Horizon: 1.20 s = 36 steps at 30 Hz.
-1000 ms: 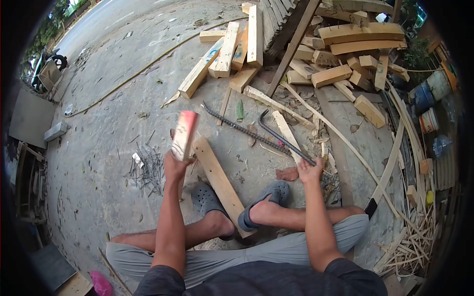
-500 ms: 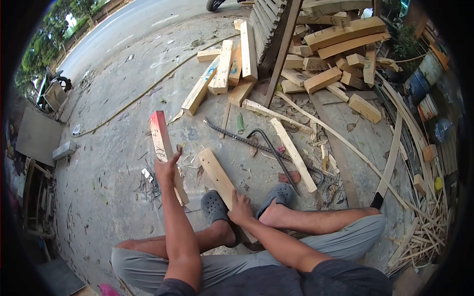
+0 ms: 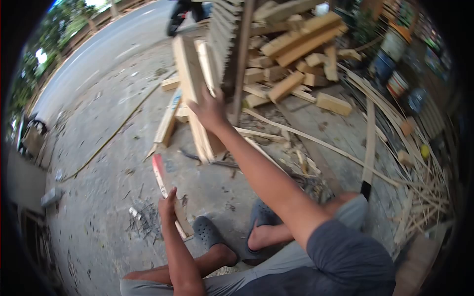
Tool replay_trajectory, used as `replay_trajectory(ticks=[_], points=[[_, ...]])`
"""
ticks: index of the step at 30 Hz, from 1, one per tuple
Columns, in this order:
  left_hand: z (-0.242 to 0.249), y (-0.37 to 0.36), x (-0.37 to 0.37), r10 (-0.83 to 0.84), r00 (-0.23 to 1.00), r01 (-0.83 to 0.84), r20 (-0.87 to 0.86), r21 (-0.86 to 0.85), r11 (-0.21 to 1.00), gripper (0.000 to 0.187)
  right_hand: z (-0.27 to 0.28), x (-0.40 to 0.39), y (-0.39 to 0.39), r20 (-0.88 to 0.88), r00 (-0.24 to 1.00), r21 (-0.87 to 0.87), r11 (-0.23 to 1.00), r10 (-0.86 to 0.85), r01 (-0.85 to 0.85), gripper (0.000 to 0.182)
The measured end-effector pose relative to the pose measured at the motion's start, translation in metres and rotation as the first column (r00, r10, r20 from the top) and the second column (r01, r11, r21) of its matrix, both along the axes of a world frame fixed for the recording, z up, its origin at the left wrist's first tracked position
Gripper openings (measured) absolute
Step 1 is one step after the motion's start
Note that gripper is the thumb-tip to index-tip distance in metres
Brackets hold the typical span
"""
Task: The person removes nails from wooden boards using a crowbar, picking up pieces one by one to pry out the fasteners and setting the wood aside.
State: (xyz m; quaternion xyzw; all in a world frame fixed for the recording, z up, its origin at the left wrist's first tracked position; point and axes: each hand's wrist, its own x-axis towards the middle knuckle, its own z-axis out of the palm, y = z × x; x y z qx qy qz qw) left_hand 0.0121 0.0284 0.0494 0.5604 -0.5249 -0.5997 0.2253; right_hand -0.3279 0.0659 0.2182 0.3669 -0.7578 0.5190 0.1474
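My right hand [image 3: 210,111] reaches far forward, fingers wrapped round a long pale wooden block [image 3: 189,74]. The block stands nearly upright in this view, overlapping the stacked timber behind it. Low on the left, my left hand [image 3: 168,208] grips a narrower wooden block [image 3: 160,176] whose far end is painted red. Its lower end slants toward my left foot. Beside the left hand, a heap of thin dark nails [image 3: 143,222] lies on the concrete, with a small white scrap among them.
A slatted wooden panel [image 3: 225,44] stands ahead, with a pile of wooden offcuts [image 3: 291,54] right of it. More timber [image 3: 168,121] leans near the block. Thin wood strips [image 3: 424,204] are heaped at right. A yellow hose [image 3: 111,134] crosses the concrete; grey clogs [image 3: 206,231] cover my feet.
My right hand has moved from the block by my feet forward to the timber, with a wooden block raised in it. The left hand still holds the red-ended block, now turned more edge-on.
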Motion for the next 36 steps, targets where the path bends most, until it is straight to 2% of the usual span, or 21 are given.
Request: replay_trajectory(ticks=[2, 3, 5, 7, 9, 10, 11, 12, 13, 15, 16, 17, 19, 20, 22, 26, 29, 32, 33, 34, 36], points=[[0.006, 0.016, -0.023, -0.038, 0.998, 0.04, -0.053, 0.028, 0.999, 0.05, 0.055, -0.034, -0.015, 0.032, 0.998, 0.068, 0.996, 0.054, -0.056, 0.076], [-0.005, 0.019, -0.03, -0.043, 0.998, 0.044, -0.039, 0.029, 0.999, 0.049, 0.073, -0.046, -0.015, 0.022, 0.983, 0.046, 0.982, 0.185, -0.186, 0.06], [-0.026, 0.025, -0.052, -0.046, 0.998, 0.049, -0.048, 0.044, 0.998, 0.049, 0.073, -0.049, 0.005, -0.146, 0.952, -0.152, 0.945, 0.269, -0.291, 0.044], [-0.047, 0.033, -0.078, -0.062, 0.995, 0.068, -0.079, 0.074, 0.995, 0.05, 0.062, -0.047, 0.059, -0.114, 0.948, -0.016, 0.953, 0.298, -0.302, 0.033], [-0.094, 0.039, -0.096, -0.03, 0.998, 0.033, 0.06, -0.039, 0.999, 0.055, 0.011, -0.082, 0.108, -0.029, 0.959, 0.219, 0.938, 0.282, -0.269, 0.029], [-0.092, 0.048, -0.101, -0.128, 0.976, 0.14, 0.178, -0.057, 0.988, 0.061, -0.026, -0.112, 0.131, 0.068, 0.98, 0.266, 0.943, 0.187, -0.199, 0.027], [-0.097, 0.065, -0.107, -0.077, 0.977, 0.121, 0.197, -0.225, 0.967, 0.065, -0.061, -0.148, 0.156, 0.086, 0.995, 0.386, 0.919, 0.055, -0.084, 0.03], [-0.094, 0.075, -0.11, -0.126, 0.924, 0.232, 0.36, -0.266, 0.936, 0.072, -0.098, -0.186, 0.184, 0.041, 0.991, 0.494, 0.865, -0.125, 0.089, 0.031], [-0.095, 0.082, -0.112, -0.157, 0.842, 0.343, 0.515, -0.288, 0.894, 0.078, -0.106, -0.219, 0.215, 0.133, 0.961, 0.614, 0.781, -0.241, 0.111, 0.035], [-0.139, 0.103, -0.11, -0.003, 0.728, 0.382, 0.685, -0.403, 0.832, 0.097, -0.133, -0.285, 0.265, -0.055, 0.896, 0.762, 0.561, -0.441, 0.323, 0.051], [-0.112, 0.106, -0.114, -0.186, 0.727, 0.44, 0.661, -0.24, 0.865, 0.107, -0.146, -0.323, 0.286, -0.077, 0.851, 0.762, 0.52, -0.519, 0.386, 0.056], [-0.124, 0.105, -0.119, -0.171, 0.67, 0.48, 0.723, -0.245, 0.843, 0.107, -0.148, -0.354, 0.297, -0.126, 0.79, 0.788, 0.423, -0.6, 0.447, 0.057], [-0.148, 0.108, -0.112, -0.129, 0.535, 0.55, 0.835, -0.229, 0.803, 0.107, -0.157, -0.418, 0.326, -0.366, 0.747, 0.782, 0.251, -0.554, 0.57, 0.064], [-0.133, 0.111, -0.119, -0.12, 0.6, 0.451, 0.791, -0.21, 0.868, 0.109, -0.144, -0.435, 0.334, -0.338, 0.77, 0.766, 0.318, -0.541, 0.559, 0.066], [-0.136, 0.112, -0.118, -0.137, 0.607, 0.469, 0.783, -0.212, 0.857, 0.109, -0.136, -0.47, 0.333, -0.452, 0.745, 0.798, 0.15, -0.49, 0.583, 0.067], [-0.115, 0.119, -0.123, -0.134, 0.649, 0.482, 0.749, -0.269, 0.834, 0.095, -0.136, -0.471, 0.315, -0.43, 0.807, 0.882, 0.002, -0.405, 0.471, 0.067], [-0.116, 0.115, -0.123, -0.115, 0.65, 0.433, 0.751, -0.242, 0.868, 0.101, -0.143, -0.465, 0.316, -0.545, 0.835, 0.834, -0.139, -0.068, 0.533, 0.059], [-0.119, 0.108, -0.116, -0.139, 0.691, 0.405, 0.71, -0.221, 0.887, 0.109, -0.07, -0.379, 0.303, -0.502, 0.855, 0.865, -0.095, -0.131, 0.493, 0.055], [-0.131, 0.105, -0.11, -0.142, 0.68, 0.458, 0.719, -0.266, 0.848, 0.103, -0.045, -0.346, 0.307, -0.477, 0.863, 0.866, 0.078, -0.166, 0.493, 0.054], [-0.158, 0.098, -0.101, -0.124, 0.616, 0.614, 0.778, -0.375, 0.695, 0.1, -0.023, -0.317, 0.314, -0.445, 0.874, 0.84, 0.247, -0.196, 0.483, 0.054], [-0.192, 0.091, -0.082, -0.086, 0.658, 0.581, 0.748, -0.431, 0.691, 0.091, 0.016, -0.273, 0.334, -0.234, 0.911, 0.727, 0.561, -0.338, 0.395, 0.056]])
